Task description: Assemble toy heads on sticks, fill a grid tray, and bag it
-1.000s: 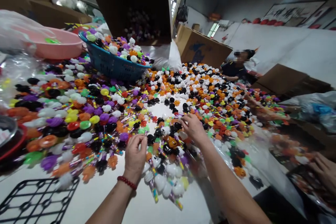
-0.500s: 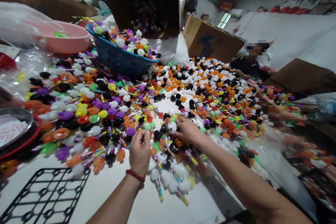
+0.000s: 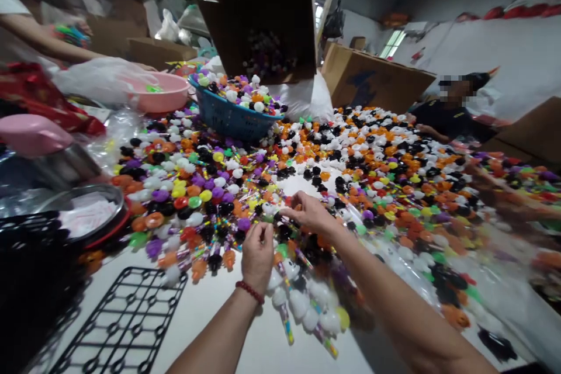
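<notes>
My left hand (image 3: pixel 258 251) pinches something small, can't tell what; right hand (image 3: pixel 309 215) fingers narrowed, picking at toy pile (image 3: pixel 210 187) spread across tabletop (image 3: pixel 210 315) for reach.

L hand (image 3: pixel 258 254) & R hand (image 3: pixel 309 216) pinch at toy pile (image 3: pixel 280 187) on table (image 3: pixel 210 315), by black grid (image 3: pixel 123 321).

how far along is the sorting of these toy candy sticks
Done so far: a small bunch of white-headed sticks lies gathered by the left hand. In hand: both hands work at the pile's near edge, the right hand pinching at a piece. Left: by far most of it, since the loose pile covers the table, the blue basket is heaped, and the black rack holds nothing.
</notes>
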Demonstrator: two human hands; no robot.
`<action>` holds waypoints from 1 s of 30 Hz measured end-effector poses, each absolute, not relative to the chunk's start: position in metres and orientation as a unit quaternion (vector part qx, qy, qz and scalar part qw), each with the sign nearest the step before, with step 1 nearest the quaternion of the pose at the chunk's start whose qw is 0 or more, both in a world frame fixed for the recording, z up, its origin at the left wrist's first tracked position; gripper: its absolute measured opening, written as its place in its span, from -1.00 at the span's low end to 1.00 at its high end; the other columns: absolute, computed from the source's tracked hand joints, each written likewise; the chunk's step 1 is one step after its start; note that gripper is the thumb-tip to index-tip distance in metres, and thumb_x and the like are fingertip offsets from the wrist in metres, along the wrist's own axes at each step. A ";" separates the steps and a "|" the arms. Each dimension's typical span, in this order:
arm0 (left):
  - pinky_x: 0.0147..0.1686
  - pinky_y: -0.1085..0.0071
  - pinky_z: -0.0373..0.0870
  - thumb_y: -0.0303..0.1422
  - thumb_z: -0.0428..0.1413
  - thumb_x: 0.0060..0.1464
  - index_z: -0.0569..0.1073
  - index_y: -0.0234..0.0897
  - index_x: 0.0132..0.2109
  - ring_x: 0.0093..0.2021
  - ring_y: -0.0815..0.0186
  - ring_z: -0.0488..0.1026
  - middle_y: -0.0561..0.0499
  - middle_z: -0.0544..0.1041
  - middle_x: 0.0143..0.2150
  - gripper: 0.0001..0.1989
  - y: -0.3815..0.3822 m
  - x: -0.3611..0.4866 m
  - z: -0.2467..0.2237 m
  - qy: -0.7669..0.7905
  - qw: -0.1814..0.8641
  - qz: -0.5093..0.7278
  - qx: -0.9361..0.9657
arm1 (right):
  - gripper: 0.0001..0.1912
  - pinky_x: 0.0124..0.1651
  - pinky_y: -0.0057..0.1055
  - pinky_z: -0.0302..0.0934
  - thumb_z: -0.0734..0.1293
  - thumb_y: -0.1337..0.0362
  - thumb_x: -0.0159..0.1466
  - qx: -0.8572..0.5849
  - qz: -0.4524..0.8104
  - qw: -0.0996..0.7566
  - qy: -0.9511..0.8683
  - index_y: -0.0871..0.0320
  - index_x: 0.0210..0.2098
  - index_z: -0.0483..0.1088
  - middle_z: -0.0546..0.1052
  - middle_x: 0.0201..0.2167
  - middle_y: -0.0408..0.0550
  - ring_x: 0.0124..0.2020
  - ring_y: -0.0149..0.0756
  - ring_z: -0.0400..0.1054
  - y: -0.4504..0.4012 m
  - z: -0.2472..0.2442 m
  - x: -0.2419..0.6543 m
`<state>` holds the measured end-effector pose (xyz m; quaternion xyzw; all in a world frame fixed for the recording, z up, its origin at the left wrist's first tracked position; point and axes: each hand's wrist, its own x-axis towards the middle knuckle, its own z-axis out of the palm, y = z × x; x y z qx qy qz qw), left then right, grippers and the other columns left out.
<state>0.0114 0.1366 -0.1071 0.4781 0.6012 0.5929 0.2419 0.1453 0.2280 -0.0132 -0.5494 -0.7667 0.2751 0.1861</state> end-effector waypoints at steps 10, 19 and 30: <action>-0.27 0.42 0.28 -0.22 0.00 0.27 0.41 -0.23 -0.34 -0.32 0.32 0.39 0.05 0.46 -0.37 -0.75 0.133 0.013 -0.101 0.625 0.247 0.597 0.437 | -0.76 -0.32 -0.41 0.13 0.47 0.17 0.17 -0.527 0.133 0.016 -0.839 0.20 -0.25 0.50 0.51 -0.31 0.01 -0.33 -0.23 0.38 0.220 -0.030 0.138; -0.29 0.43 0.28 -0.21 0.00 0.27 0.41 -0.23 -0.33 -0.36 0.34 0.36 0.06 0.45 -0.38 -0.74 0.130 0.012 -0.097 0.600 0.256 0.612 0.448 | -0.88 -0.31 -0.43 0.11 0.35 0.23 0.26 -0.511 0.060 0.233 -0.825 0.14 -0.36 0.41 0.43 -0.40 -0.09 -0.40 -0.31 0.28 0.227 -0.012 0.135; -0.31 0.42 0.32 -0.13 0.02 0.25 0.44 -0.23 -0.34 -0.37 0.32 0.39 0.05 0.47 -0.39 -0.70 0.133 0.013 -0.103 0.596 0.256 0.620 0.441 | -0.75 -0.38 -0.42 0.09 0.37 0.09 0.19 -0.516 0.135 0.377 -0.757 0.14 -0.45 0.37 0.46 -0.46 -0.11 -0.47 -0.34 0.24 0.234 0.038 0.131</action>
